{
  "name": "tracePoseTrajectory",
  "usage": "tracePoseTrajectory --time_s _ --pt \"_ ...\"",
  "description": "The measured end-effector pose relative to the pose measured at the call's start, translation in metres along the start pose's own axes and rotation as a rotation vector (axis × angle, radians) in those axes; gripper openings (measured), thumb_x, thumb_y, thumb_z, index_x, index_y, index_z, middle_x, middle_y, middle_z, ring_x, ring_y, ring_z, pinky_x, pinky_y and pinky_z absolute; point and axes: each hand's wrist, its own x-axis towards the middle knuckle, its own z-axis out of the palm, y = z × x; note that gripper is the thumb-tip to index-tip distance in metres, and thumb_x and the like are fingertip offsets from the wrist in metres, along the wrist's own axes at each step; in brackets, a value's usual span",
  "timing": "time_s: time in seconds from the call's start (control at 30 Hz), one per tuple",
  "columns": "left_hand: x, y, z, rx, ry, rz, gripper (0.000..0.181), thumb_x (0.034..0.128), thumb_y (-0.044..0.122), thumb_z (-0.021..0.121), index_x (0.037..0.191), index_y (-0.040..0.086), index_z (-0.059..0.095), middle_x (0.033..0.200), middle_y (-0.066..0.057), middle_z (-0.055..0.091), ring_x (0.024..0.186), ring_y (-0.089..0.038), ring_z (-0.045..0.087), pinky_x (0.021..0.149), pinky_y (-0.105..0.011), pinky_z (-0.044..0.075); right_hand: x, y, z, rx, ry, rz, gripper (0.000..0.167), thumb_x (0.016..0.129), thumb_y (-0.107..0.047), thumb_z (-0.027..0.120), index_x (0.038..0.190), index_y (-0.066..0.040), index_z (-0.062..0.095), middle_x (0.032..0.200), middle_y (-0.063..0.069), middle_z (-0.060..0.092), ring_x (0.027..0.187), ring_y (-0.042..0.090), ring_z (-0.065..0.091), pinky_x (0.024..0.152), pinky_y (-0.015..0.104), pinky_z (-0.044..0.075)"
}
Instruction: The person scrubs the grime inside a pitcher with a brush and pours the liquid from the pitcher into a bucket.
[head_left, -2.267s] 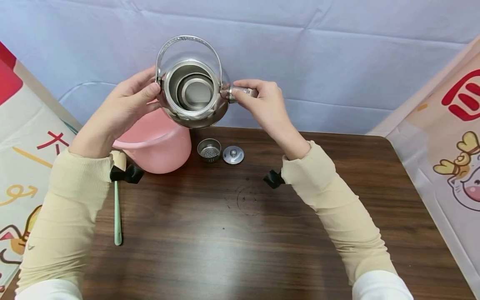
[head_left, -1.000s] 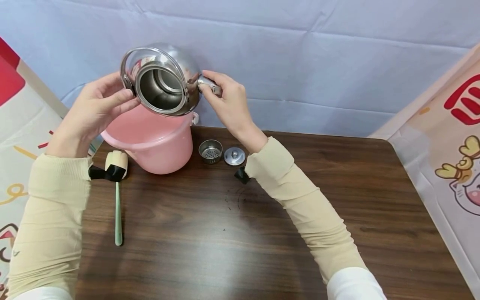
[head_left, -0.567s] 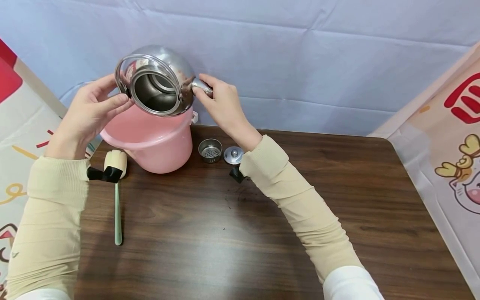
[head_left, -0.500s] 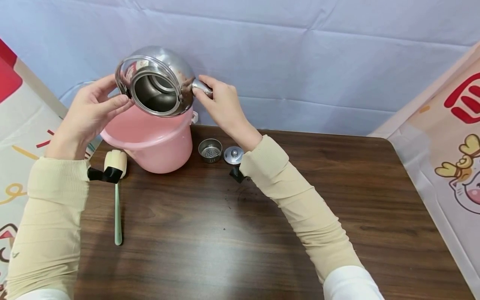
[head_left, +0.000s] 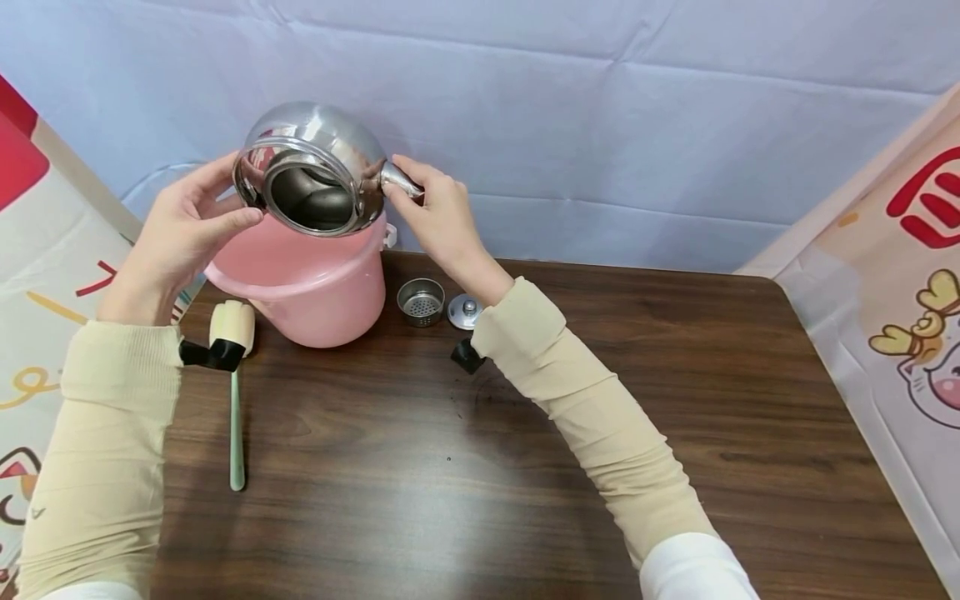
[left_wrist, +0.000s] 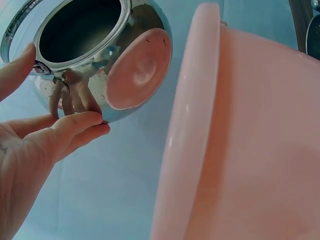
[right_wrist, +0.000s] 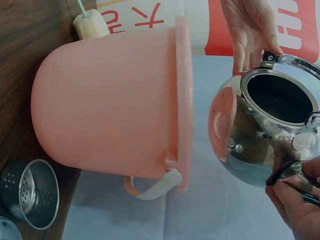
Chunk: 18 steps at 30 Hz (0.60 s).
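Above the pink bucket (head_left: 322, 308), a shiny steel teapot (head_left: 322, 125) hangs tilted, its lidless mouth facing the wearer and its hoop handle tipped forward. My left hand (head_left: 176, 229) holds its left side; in the left wrist view the thumb lies by the handle hinge and the fingers (left_wrist: 75, 127) touch the round body. With thumb and fingers, my right hand (head_left: 438, 212) grips the spout (head_left: 397, 179). The right wrist view shows the teapot (right_wrist: 250, 150) clear of the bucket rim. No liquid is seen leaving the mouth.
On the dark wooden table (head_left: 525, 483) right of the bucket stand a perforated strainer cup (head_left: 421, 302) and a round lid (head_left: 465, 311), partly covered by the right wrist's black strap. A sponge brush (head_left: 236, 417) with a green handle lies at left. A pale cloth (head_left: 562, 125) hangs behind.
Both hands have carried the teapot left over the bucket and turned its mouth toward the wearer. Over the last half second it has tipped slightly further and sunk a little.
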Motion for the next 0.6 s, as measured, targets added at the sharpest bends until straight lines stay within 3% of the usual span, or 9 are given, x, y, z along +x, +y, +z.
tracePoseTrajectory --time_s 0.13,0.23,0.33,0.53,0.6 --pt "-0.003 -0.001 -0.004 0.083 0.046 -0.050 0.073 0.0767 -0.022 0.054 0.141 0.002 0.029 0.145 -0.012 0.029 0.105 -0.014 0.058 0.083 -0.022 0.046 -0.003 0.003 0.005 0.031 0.025 -0.033 0.039 0.088 -0.014 0.057 0.125 -0.005 0.054 0.125 0.009 0.055 0.086 0.009 0.056 0.069 0.014 0.043" --pt "-0.005 -0.002 -0.006 0.131 0.056 -0.074 0.079 0.0750 -0.022 0.056 0.142 0.004 0.024 0.146 -0.011 0.027 0.107 -0.011 0.057 0.081 -0.021 0.047 -0.004 0.004 0.007 0.023 0.026 -0.045 0.039 0.088 -0.014 0.057 0.126 -0.005 0.054 0.127 0.007 0.054 0.098 0.007 0.054 0.075 0.013 0.041" --pt "-0.007 -0.004 -0.006 0.142 0.034 -0.062 0.080 0.0731 -0.025 0.055 0.142 0.005 0.026 0.145 -0.011 0.031 0.109 -0.012 0.055 0.079 -0.022 0.048 -0.005 0.005 0.010 0.033 0.022 -0.050 0.039 0.088 -0.013 0.058 0.126 -0.006 0.053 0.128 0.006 0.054 0.098 0.008 0.055 0.074 0.013 0.042" --pt "-0.007 -0.009 -0.006 0.103 -0.040 -0.019 0.083 0.0691 -0.033 0.049 0.141 0.003 0.028 0.142 -0.011 0.035 0.114 -0.016 0.052 0.081 -0.023 0.047 -0.008 0.008 0.016 0.056 0.038 -0.055 0.040 0.087 -0.012 0.058 0.126 -0.007 0.054 0.128 0.006 0.054 0.074 0.012 0.055 0.061 0.015 0.042" --pt "-0.007 -0.010 -0.006 0.117 -0.046 -0.016 0.085 0.0678 -0.034 0.049 0.141 0.003 0.028 0.142 -0.012 0.034 0.115 -0.014 0.050 0.083 -0.023 0.046 -0.009 0.009 0.018 0.065 0.043 -0.053 0.040 0.087 -0.011 0.059 0.127 -0.007 0.054 0.128 0.006 0.054 0.076 0.012 0.055 0.061 0.016 0.041"
